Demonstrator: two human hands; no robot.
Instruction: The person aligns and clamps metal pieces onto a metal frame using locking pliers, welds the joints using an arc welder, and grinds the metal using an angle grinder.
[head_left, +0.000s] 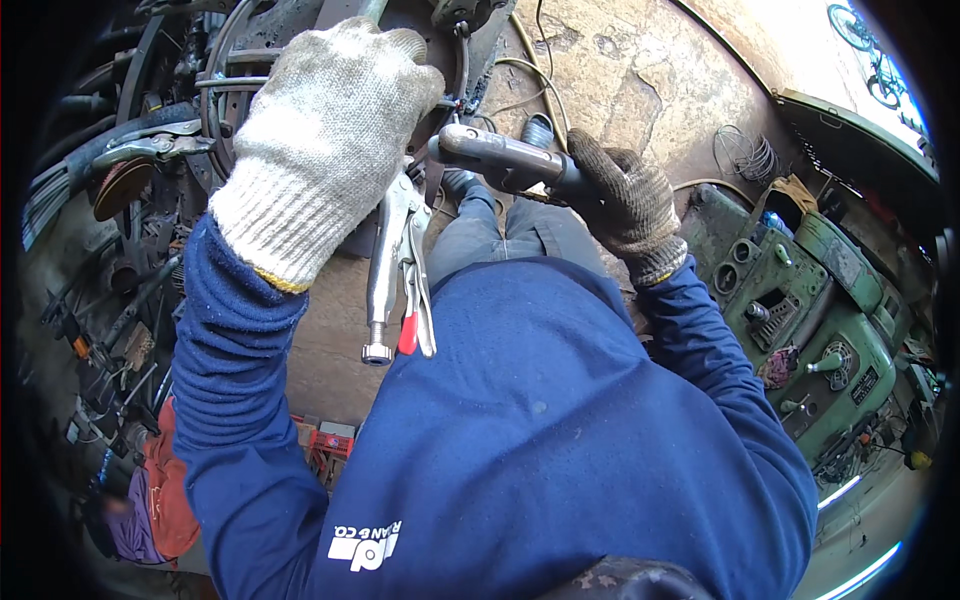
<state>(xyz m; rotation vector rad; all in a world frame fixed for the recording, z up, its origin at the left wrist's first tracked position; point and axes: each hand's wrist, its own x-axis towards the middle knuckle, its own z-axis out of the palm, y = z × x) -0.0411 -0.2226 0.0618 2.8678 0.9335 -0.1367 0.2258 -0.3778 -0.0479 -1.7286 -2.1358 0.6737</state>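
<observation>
My left hand (pixel 330 130), in a whitish knit glove, is closed over dark metalwork (pixel 462 60) at the top. What its curled fingers hold is hidden. Below that glove hang silver locking pliers (pixel 385 265) with a red release lever; their jaws are out of sight behind the glove. My right hand (pixel 630 200), in a dirtier glove, is wrapped round the dark grip of a metal hand-held power tool (pixel 500 152). The tool's rounded head points left, close to my left fingertips and the metalwork.
Metal rods and a second pair of locking pliers (pixel 160 148) crowd the left, beside a brown disc (pixel 125 190). Hoses (pixel 545 75) run over the floor ahead. A green machine (pixel 800 310) stands right, near a wire coil (pixel 745 155). Red cloth (pixel 170 490) is lower left.
</observation>
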